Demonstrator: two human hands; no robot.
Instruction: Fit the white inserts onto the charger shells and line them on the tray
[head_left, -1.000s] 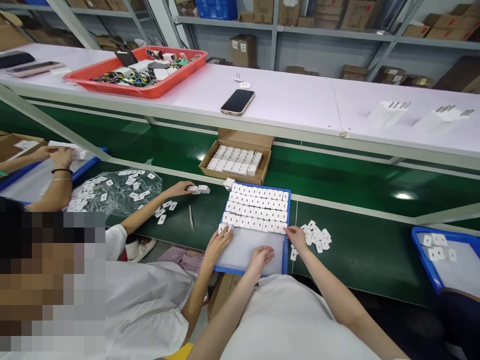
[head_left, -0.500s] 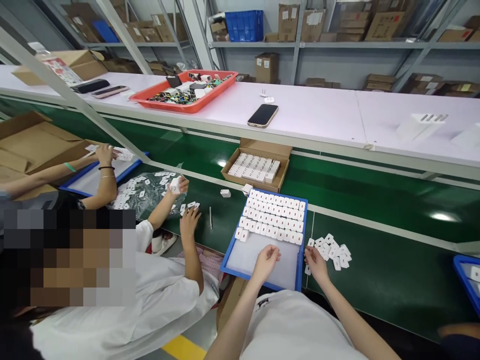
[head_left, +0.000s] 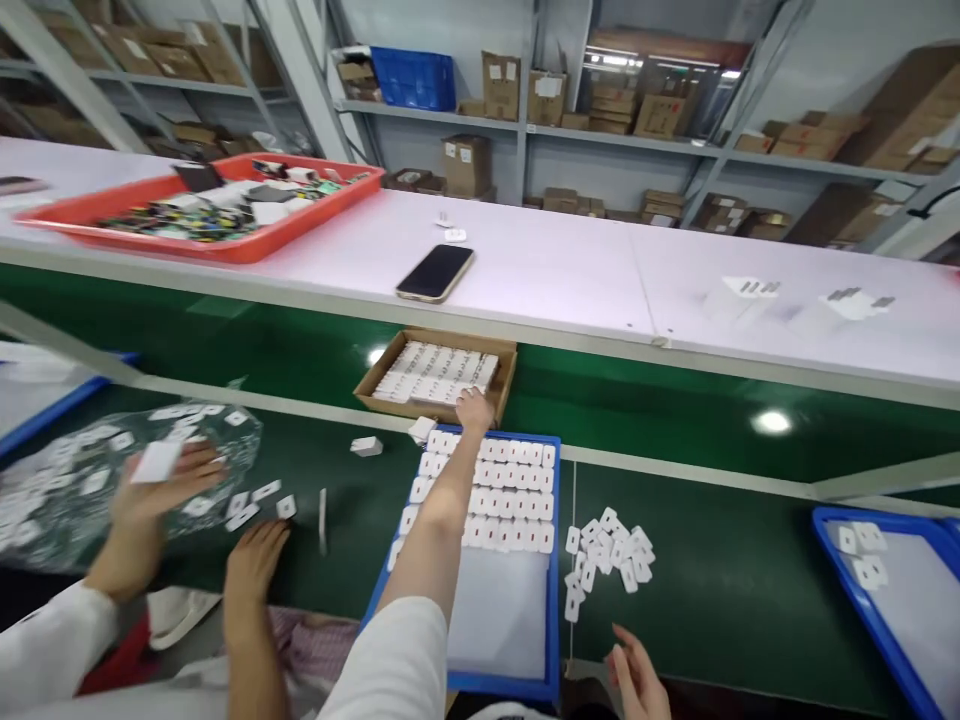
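My left hand (head_left: 475,410) reaches across the blue-rimmed tray (head_left: 553,600) to the near right corner of a cardboard box (head_left: 506,385). Rows of white plastic blocks (head_left: 435,372) fill that box. The fingertips lie at the blocks, and whether they grip one cannot be made out. Beneath my forearm, rows of small white plates (head_left: 514,503) with dark red marks cover the far part of the tray. My right hand (head_left: 637,675) is at the table's near edge, fingers parted and holding nothing visible, below a loose pile of white plates (head_left: 611,550).
On the left a co-worker's hand (head_left: 169,480) holds a white piece beside a plastic bag of white parts (head_left: 67,480); their other hand (head_left: 255,565) rests on the table. Another blue tray (head_left: 922,600) stands right. The shelf holds a phone (head_left: 436,273) and a red tray (head_left: 247,245).
My left hand has moved from above the tray forward to the cardboard box. My right hand has left the loose plates and drawn back toward me. The view has shifted right.
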